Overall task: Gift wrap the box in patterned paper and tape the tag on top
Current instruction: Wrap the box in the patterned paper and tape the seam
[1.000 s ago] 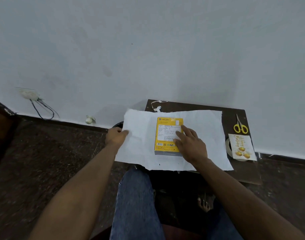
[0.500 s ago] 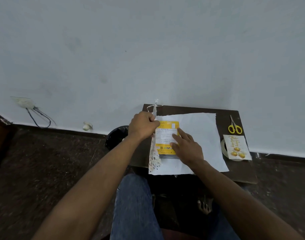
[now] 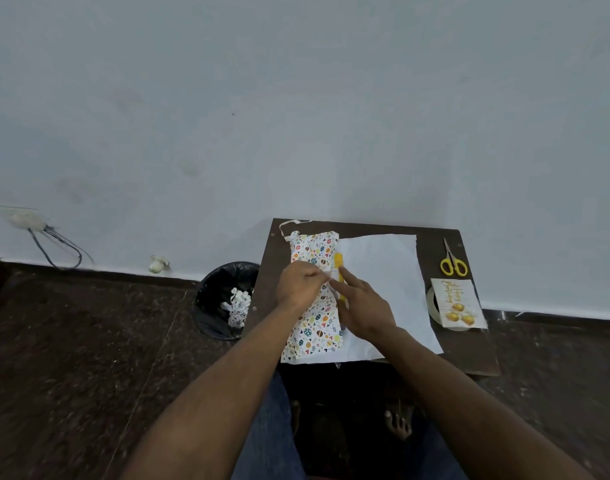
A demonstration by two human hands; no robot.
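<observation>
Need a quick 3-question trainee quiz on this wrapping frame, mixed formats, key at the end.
1. True or false: the patterned paper flap already covers most of the yellow box.
2. The gift tag rests on: A) the tape roll B) the scissors C) the bin
3. Fill in: the left hand pinches the paper's edge, while the right hand lies on the ____ with fingers straight.

Key: 1 true; 2 A; 3 box
</observation>
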